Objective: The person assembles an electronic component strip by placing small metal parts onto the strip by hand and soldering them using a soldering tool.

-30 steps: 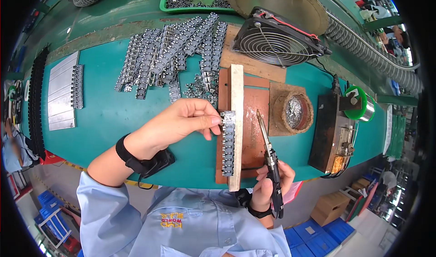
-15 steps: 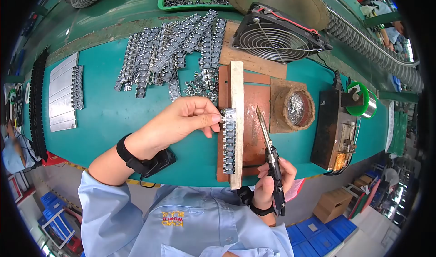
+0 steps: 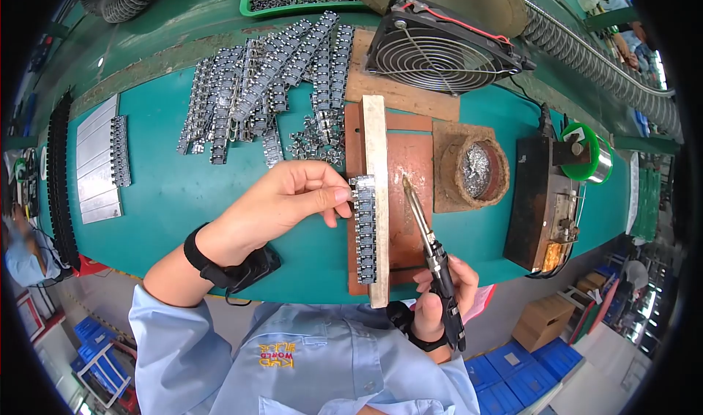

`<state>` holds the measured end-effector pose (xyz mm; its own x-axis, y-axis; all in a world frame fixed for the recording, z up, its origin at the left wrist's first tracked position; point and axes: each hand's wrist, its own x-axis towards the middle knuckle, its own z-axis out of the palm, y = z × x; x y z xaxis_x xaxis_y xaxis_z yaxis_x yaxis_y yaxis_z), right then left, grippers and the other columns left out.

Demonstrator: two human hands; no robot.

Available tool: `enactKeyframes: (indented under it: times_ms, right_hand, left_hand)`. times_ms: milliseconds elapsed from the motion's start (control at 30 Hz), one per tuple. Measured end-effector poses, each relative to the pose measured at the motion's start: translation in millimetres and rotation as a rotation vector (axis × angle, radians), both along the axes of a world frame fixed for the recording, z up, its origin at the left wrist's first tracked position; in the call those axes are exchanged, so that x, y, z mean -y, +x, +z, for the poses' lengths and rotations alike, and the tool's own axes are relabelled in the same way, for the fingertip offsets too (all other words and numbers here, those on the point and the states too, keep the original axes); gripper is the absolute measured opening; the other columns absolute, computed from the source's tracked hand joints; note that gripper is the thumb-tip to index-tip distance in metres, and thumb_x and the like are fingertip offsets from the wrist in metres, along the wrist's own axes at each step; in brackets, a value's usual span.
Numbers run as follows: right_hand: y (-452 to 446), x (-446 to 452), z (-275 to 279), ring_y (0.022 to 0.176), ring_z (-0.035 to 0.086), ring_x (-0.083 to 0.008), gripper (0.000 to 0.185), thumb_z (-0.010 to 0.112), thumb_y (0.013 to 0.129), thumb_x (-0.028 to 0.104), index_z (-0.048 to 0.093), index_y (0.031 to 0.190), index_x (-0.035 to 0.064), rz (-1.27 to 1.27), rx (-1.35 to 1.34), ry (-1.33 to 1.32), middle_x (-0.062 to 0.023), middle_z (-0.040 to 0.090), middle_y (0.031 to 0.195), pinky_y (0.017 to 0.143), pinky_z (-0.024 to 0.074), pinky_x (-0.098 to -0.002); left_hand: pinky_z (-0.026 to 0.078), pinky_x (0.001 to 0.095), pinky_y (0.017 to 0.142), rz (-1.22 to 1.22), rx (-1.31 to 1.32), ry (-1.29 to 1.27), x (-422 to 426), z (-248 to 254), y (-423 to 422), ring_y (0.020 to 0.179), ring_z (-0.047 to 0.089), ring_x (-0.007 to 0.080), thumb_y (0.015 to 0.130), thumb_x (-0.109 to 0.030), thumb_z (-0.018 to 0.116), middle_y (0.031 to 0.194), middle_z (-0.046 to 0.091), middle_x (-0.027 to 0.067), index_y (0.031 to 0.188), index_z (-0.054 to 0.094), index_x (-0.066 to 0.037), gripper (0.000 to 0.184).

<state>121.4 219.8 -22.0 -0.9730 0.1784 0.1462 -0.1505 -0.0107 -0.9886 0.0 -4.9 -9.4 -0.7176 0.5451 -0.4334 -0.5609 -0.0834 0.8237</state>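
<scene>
L hand (image 3: pixel 289 197), w/ a black band at the wrist, has its grip narrow: thumb + bent fingers pinched at the top end of a strip (image 3: pixel 365 243) of small dark parts; exactly what sits btwn the tips is too small to tell. Strip runs lengthwise along the L edge of a pale bar (image 3: pixel 374 133), which lies across a brown board (image 3: pixel 410 228) on the green counter (image 3: pixel 176 210). R hand (image 3: pixel 447 290), also banded, has its grip closed round the black handle of an iron (image 3: pixel 430 250); the iron slants up + L, metal tip over the board, R of the bar, and whether it touches is hard to tell. Just R of the board is a round pot (image 3: pixel 480 172) w/ silvery stuff inside, on a square base. Above, a black fan (image 3: pixel 443 56) w/ a wire guard stands by a wood slab (image 3: pixel 403 96). Far R: a dark box (image 3: pixel 526 202) + a green reel (image 3: pixel 597 155) near its top end. Upper L of the bar, a pile (image 3: pixel 253 85) of similar strips, w/ loose bits (image 3: pixel 318 140) just below its R side. Farther L, a ribbed metal plate (image 3: pixel 97 158) w/ one more strip along its R edge, then long black strips (image 3: pixel 61 173). At top, a green tray (image 3: pixel 293 10) of small parts.
</scene>
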Motion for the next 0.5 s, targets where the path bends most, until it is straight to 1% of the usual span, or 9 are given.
enactKeyframes:
  times_ms: [33, 133, 167, 267, 300, 400, 500]
  right_hand:
    - [-0.1, -1.7, 2.7, 0.067, 0.055, -0.0160, 0.052, 0.068, 0.075, 0.024, 0.041, 0.114, 0.0010, 0.001, 0.004, 0.001, -0.0136, 0.055, 0.085, 0.059, 0.0423, -0.0244]
    - [-1.8, -12.4, 10.1, 0.064, 0.056, -0.0183, 0.049, 0.070, 0.072, 0.019, 0.046, 0.109, -0.0015, 0.147, -0.045, 0.218, -0.0128, 0.059, 0.075, 0.062, 0.0424, -0.0296]
    - [-3.6, -12.7, 12.8, 0.064, 0.056, -0.0183, 0.049, 0.070, 0.072, 0.019, 0.046, 0.109, -0.0015, 0.148, -0.042, 0.219, -0.0128, 0.059, 0.075, 0.062, 0.0424, -0.0296]
    - [-14.5, -12.2, 20.3, 0.059, 0.057, -0.0193, 0.047, 0.072, 0.066, 0.014, 0.051, 0.105, -0.0030, 0.243, -0.141, 0.327, -0.0105, 0.061, 0.068, 0.066, 0.0423, -0.0332]
    - [-18.1, -12.5, 22.8, 0.059, 0.057, -0.0193, 0.047, 0.072, 0.066, 0.014, 0.051, 0.105, -0.0030, 0.245, -0.139, 0.327, -0.0105, 0.061, 0.068, 0.066, 0.0423, -0.0332]
    - [-27.1, -13.2, 27.8, 0.056, 0.057, -0.0183, 0.050, 0.072, 0.064, 0.012, 0.051, 0.106, -0.0030, 0.398, -0.186, 0.445, -0.0092, 0.062, 0.072, 0.068, 0.0429, -0.0327]
    - [-27.6, -10.0, 26.9, 0.057, 0.057, -0.0181, 0.051, 0.072, 0.063, 0.011, 0.051, 0.107, -0.0027, 0.395, -0.188, 0.459, -0.0085, 0.062, 0.073, 0.069, 0.0430, -0.0327]
  left_hand:
    - [0.044, 0.0201, 0.065, 0.001, 0.004, 0.001, -0.1, 0.0, 0.1, 0.067, 0.055, 0.0087, 0.086, -0.016, 0.055, 0.077, 0.061, 0.0028, 0.085, 0.058, -0.001, 0.015]
    - [0.044, 0.0201, 0.064, 0.002, 0.009, 0.006, 0.0, 1.6, -0.5, 0.067, 0.055, 0.0089, 0.086, -0.016, 0.055, 0.076, 0.061, 0.0025, 0.085, 0.058, -0.002, 0.015]
    - [0.044, 0.0201, 0.064, 0.002, 0.012, 0.007, 0.2, 1.4, -0.7, 0.067, 0.055, 0.0089, 0.086, -0.016, 0.055, 0.076, 0.061, 0.0025, 0.085, 0.058, -0.002, 0.015]
    - [0.044, 0.0203, 0.064, -0.009, 0.018, 0.013, 0.8, 0.8, -1.2, 0.067, 0.055, 0.0090, 0.086, -0.017, 0.055, 0.074, 0.060, 0.0021, 0.085, 0.058, -0.002, 0.015]
    - [0.044, 0.0203, 0.064, -0.008, 0.020, 0.014, 0.9, 0.9, -1.3, 0.067, 0.055, 0.0090, 0.086, -0.017, 0.055, 0.074, 0.060, 0.0021, 0.085, 0.058, -0.002, 0.015]
    - [0.044, 0.0204, 0.063, -0.011, 0.040, 0.003, 1.4, 1.6, -1.8, 0.066, 0.055, 0.0090, 0.086, -0.017, 0.055, 0.073, 0.060, 0.0017, 0.084, 0.058, -0.002, 0.015]
    - [0.044, 0.0205, 0.063, -0.008, 0.046, 0.006, 1.7, 2.1, -1.9, 0.066, 0.055, 0.0090, 0.086, -0.017, 0.055, 0.073, 0.059, 0.0016, 0.083, 0.058, -0.002, 0.015]
